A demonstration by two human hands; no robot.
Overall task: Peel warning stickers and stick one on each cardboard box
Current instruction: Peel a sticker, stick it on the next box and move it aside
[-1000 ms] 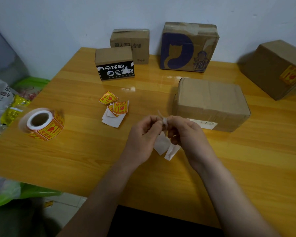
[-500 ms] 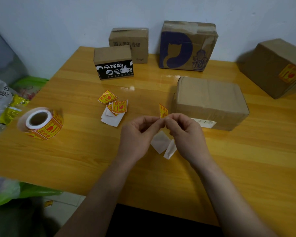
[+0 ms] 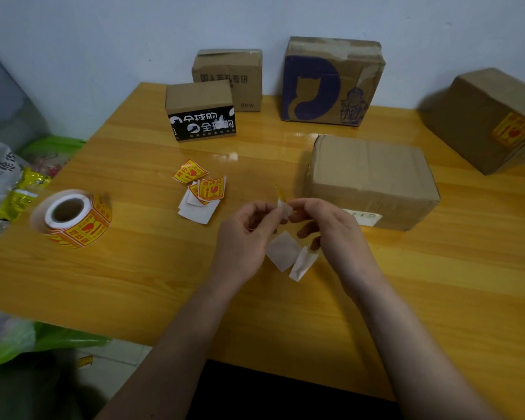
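Observation:
Above the wooden table [image 3: 134, 283], my left hand [image 3: 246, 237] and my right hand [image 3: 337, 231] pinch one small warning sticker [image 3: 282, 203] between their fingertips; it is seen edge-on, part yellow, part white backing. Just behind my hands lies a plain cardboard box [image 3: 373, 177]. Farther back stand a black-banded box [image 3: 200, 110], a printed brown box [image 3: 231, 77] and a box with a blue cat logo [image 3: 331, 80]. At the far right a box [image 3: 479, 116] bears a yellow sticker [image 3: 514, 130].
A sticker roll [image 3: 73, 218] lies on its side at the left. Loose cut stickers [image 3: 205, 186] and white backing scraps [image 3: 291, 256] lie mid-table. Plastic bags [image 3: 15, 183] crowd the left table edge. A wall runs behind the boxes.
The sticker between my fingertips turned from showing its yellow face to edge-on with white backing visible. My hands stayed close together in front of the plain box.

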